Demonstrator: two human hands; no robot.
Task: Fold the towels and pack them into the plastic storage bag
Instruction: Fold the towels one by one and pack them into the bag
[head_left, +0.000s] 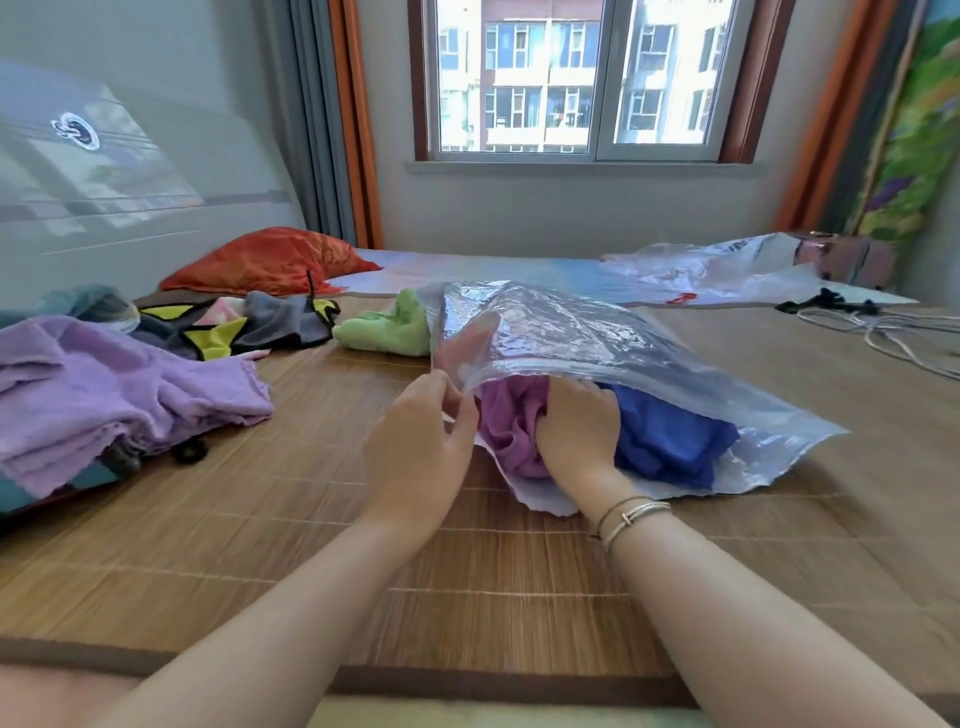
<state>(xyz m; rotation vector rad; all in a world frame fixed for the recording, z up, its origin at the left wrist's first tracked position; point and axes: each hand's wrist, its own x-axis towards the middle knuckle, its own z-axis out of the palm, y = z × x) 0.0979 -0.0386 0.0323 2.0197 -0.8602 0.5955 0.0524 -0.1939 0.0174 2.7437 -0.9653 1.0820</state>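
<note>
A: Free room?
B: Bare bamboo mat (322, 519) across bottom + centre-left of frame. Open strip far right too, short of the cables (883, 332).
A: Blockers?
B: Purple towel pile (114, 395) at left edge, green towel (384, 330) just behind the plastic bag (597, 338), whose mouth is filled by the right hand (576, 421).

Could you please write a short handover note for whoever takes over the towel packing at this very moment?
Left hand: pinches the upper edge of the plastic storage bag, holding its mouth open.
Right hand: inside the mouth, pressing the pink towel in.
Done: blue towel already in the bag, to the right of the pink one.
Left: seat the pink towel fully; the green towel beyond the bag, the lilac towels at left and the grey and yellow cloths behind them are not yet packed.
</note>
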